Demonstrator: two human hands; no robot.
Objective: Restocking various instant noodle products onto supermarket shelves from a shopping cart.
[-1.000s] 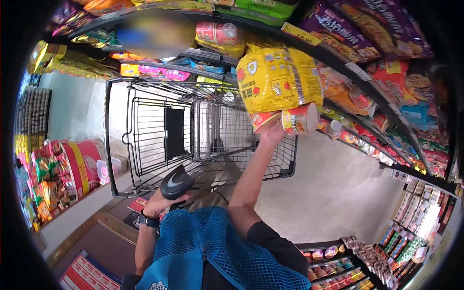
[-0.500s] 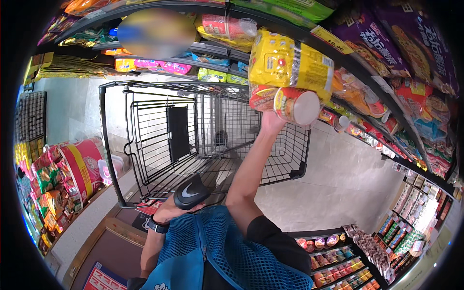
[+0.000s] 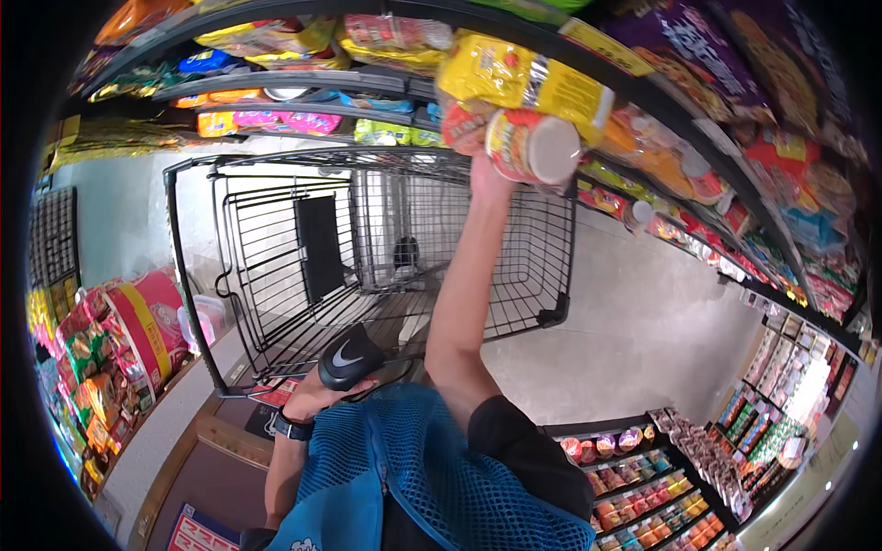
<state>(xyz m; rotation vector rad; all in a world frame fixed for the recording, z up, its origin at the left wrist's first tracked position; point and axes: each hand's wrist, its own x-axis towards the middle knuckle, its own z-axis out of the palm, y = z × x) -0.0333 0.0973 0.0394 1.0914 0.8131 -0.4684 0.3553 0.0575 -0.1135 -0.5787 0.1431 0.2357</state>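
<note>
Soft yellow pack with red cups, held by its lower side

The right hand has hold of the yellow glossy plastic pack from its lower side, where the cups are. The fingers are hidden behind, so how widely they are spread I cannot tell. The pack is in front of the dark metal shelf, above the right end of the black wire shopping cart. Against it lie the red-and-yellow round cup with a pale end and a second reddish cup, partly covered.

I judge the whole bundle to be light but bulky. The film looks smooth and a little slippery, and the pack should be soft, with contents which may break if pressed. The cups seem stiffer, but their thin walls could dent. A good hold would be a broad palm under the body, not a pinch at one cup.

The pack's long axis runs from upper left to lower right, nearly along the shelf edge. The front cup lies on its side, its pale end pointing right and slightly down.

The left hand is curled around the black handheld scanner, close to the body.
</note>
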